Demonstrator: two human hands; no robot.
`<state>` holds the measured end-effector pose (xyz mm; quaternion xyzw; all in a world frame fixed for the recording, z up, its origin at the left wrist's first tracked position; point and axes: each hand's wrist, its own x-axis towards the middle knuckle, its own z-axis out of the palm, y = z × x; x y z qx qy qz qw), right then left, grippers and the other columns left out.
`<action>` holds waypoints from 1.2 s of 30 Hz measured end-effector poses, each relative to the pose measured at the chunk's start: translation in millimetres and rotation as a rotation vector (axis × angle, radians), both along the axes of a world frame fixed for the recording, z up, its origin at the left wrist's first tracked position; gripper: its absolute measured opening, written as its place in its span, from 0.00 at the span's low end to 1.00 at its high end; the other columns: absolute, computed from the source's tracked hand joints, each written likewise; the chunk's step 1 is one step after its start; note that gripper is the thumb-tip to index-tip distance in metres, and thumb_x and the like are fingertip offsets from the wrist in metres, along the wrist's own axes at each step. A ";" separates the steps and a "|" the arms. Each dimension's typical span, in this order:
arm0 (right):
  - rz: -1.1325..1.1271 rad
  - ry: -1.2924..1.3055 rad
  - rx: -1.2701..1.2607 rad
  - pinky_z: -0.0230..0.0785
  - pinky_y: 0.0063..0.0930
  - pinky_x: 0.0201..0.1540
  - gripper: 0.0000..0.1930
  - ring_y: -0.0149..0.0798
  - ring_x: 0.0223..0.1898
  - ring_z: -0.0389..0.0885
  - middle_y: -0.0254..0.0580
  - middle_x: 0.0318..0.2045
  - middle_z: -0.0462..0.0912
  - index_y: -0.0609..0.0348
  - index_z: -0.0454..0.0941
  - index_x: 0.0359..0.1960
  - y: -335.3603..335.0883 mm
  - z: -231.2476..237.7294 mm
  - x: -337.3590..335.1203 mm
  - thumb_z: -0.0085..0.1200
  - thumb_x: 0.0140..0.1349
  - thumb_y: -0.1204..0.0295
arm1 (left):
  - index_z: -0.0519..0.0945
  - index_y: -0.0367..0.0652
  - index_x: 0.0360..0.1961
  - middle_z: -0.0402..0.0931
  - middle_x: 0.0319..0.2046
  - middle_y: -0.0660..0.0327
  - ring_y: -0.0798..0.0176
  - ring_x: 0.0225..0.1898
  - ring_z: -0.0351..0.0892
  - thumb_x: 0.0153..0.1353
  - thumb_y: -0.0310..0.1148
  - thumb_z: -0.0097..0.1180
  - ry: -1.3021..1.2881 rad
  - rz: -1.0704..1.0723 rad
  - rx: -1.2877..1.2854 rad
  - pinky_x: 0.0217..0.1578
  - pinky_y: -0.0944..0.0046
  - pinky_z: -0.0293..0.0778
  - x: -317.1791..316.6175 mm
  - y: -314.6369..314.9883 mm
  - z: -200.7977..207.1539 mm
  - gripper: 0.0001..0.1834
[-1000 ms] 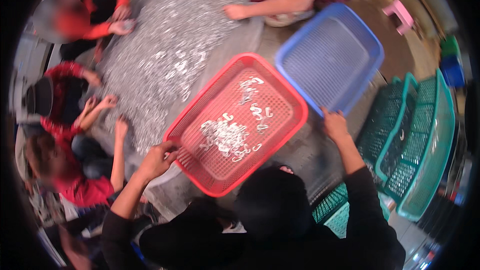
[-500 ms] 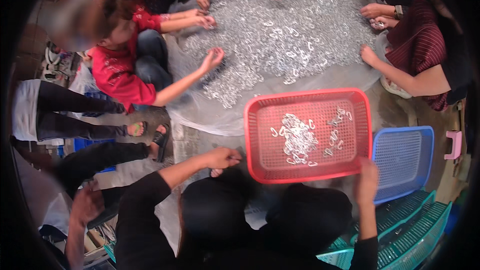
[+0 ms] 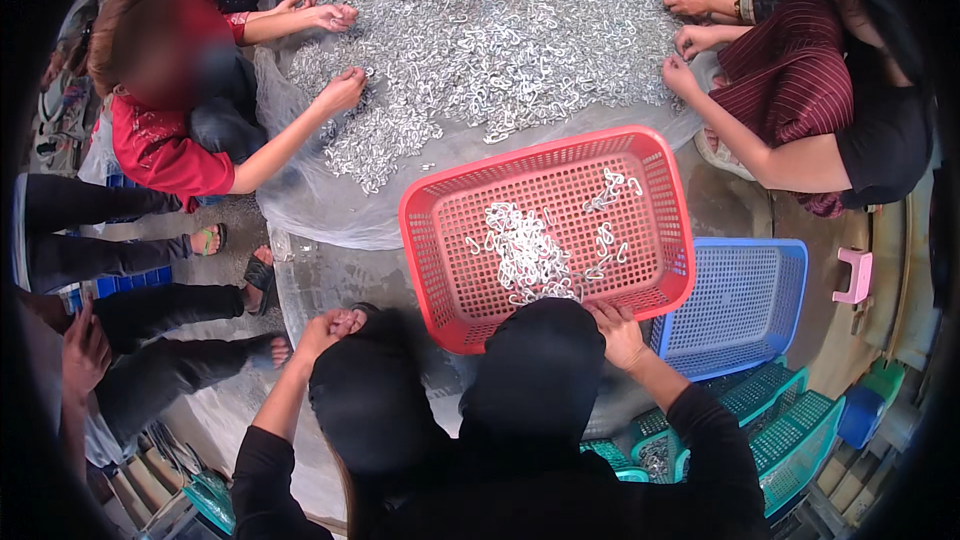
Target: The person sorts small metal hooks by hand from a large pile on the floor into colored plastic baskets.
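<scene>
A red plastic basket (image 3: 660, 240) stands beyond my knees, holding a heap of small silvery metal hooks (image 3: 525, 250) and a few loose ones on its right side. My right hand (image 3: 617, 333) is at the basket's near rim beside my right knee, its fingers bent over the edge. Beside my left knee is my left hand (image 3: 330, 330), fingers curled in; whatever they may hold is hidden. A wide pile of the same hooks (image 3: 520, 50) spreads over clear plastic sheeting beyond the basket.
Co-workers sit around the pile, their hands (image 3: 343, 92) at its edges. A blue basket (image 3: 725, 305) lies right of the red one, with green baskets (image 3: 800, 440) below it. A pink stool (image 3: 853, 275) stands farther right. Legs of other people (image 3: 200, 315) are at left.
My right hand has gone from the basket's right corner to its near rim by my knee. The basket appears turned slightly counterclockwise. My left hand has drawn back beside my left knee.
</scene>
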<state>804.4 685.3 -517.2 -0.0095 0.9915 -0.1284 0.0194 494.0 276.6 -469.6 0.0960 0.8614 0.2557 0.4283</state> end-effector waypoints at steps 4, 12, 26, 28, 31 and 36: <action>-0.017 0.049 0.017 0.64 0.37 0.47 0.18 0.38 0.46 0.73 0.38 0.43 0.77 0.55 0.73 0.43 22.9 -5.5 -7.0 0.45 0.48 0.70 | 0.77 0.39 0.39 0.79 0.30 0.53 0.61 0.33 0.79 0.57 0.37 0.51 0.117 -0.136 0.002 0.35 0.64 0.72 -3.6 62.2 15.2 0.13; -0.203 -0.054 -0.068 0.66 0.34 0.46 0.16 0.37 0.39 0.77 0.35 0.37 0.78 0.48 0.74 0.41 63.5 -38.8 -54.3 0.45 0.48 0.73 | 0.75 0.37 0.40 0.78 0.35 0.52 0.57 0.36 0.79 0.57 0.33 0.49 0.174 -0.327 -0.032 0.38 0.63 0.72 -33.6 110.2 10.5 0.12; -0.406 -0.309 0.218 0.50 0.54 0.57 0.17 0.41 0.52 0.66 0.38 0.44 0.72 0.47 0.71 0.46 52.7 -17.9 8.5 0.44 0.51 0.71 | 0.73 0.37 0.43 0.78 0.33 0.55 0.63 0.34 0.78 0.60 0.33 0.44 -0.056 -0.095 0.326 0.36 0.64 0.72 -33.3 226.4 -125.5 0.14; -0.288 -0.184 0.212 0.54 0.50 0.56 0.17 0.39 0.50 0.69 0.36 0.42 0.73 0.48 0.72 0.45 30.4 -15.6 -8.1 0.44 0.51 0.72 | 0.74 0.37 0.42 0.78 0.31 0.57 0.66 0.32 0.77 0.60 0.31 0.42 -0.069 -0.090 0.341 0.34 0.66 0.72 -44.0 242.7 -149.9 0.13; -0.236 -0.237 0.127 0.60 0.41 0.52 0.16 0.37 0.46 0.72 0.34 0.39 0.75 0.49 0.72 0.42 12.5 -30.5 -8.3 0.43 0.50 0.72 | 0.75 0.37 0.40 0.77 0.28 0.61 0.70 0.30 0.75 0.60 0.27 0.40 -0.284 0.090 0.499 0.33 0.69 0.72 -61.3 265.6 -179.4 0.12; -0.212 -0.184 -0.005 0.66 0.32 0.46 0.14 0.36 0.41 0.75 0.33 0.35 0.77 0.51 0.73 0.38 15.2 -6.6 -13.2 0.46 0.46 0.71 | 0.77 0.38 0.36 0.77 0.28 0.62 0.70 0.31 0.76 0.57 0.24 0.43 -0.186 0.220 0.613 0.33 0.70 0.72 -68.8 278.2 -173.5 0.10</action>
